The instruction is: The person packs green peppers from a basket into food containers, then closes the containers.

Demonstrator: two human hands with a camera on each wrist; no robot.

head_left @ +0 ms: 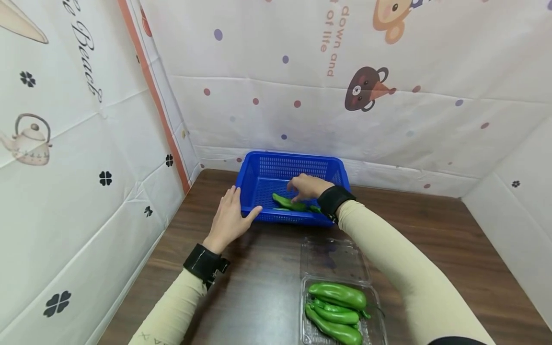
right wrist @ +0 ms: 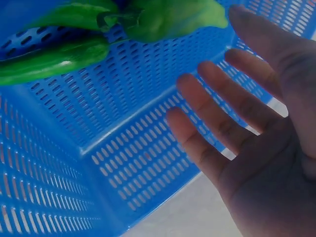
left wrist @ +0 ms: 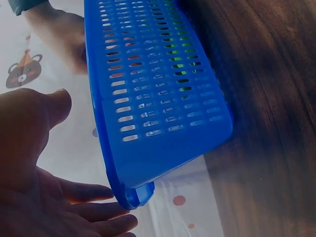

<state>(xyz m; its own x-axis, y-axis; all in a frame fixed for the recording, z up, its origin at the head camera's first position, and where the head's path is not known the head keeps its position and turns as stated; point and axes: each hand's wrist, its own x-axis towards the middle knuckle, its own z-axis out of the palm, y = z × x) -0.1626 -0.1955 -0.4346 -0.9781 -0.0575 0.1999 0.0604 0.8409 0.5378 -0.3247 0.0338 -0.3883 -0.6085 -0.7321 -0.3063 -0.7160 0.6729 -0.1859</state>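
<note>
A blue perforated basket (head_left: 297, 156) stands at the back of the wooden table. My left hand (head_left: 229, 216) is at its left front corner; in the left wrist view, straight fingers touch the rim beneath the basket's lip. My right hand (head_left: 308, 186) reaches inside over several long green peppers (head_left: 288, 203). Seen from the right wrist, the thumb tip is beside the end of one green pepper (right wrist: 173, 20), and the fingers are spread with nothing gripped. A second, slimmer pepper (right wrist: 54, 60) lies alongside it. Whether the thumb touches the pepper I cannot tell.
Nearer the front, a clear plastic box (head_left: 305, 330) holds several long green peppers (head_left: 334, 316). Its transparent lid (head_left: 332, 258) is folded back flat toward the basket, beneath the right forearm. Printed white sheets (head_left: 258, 115) line the back and sides of the table.
</note>
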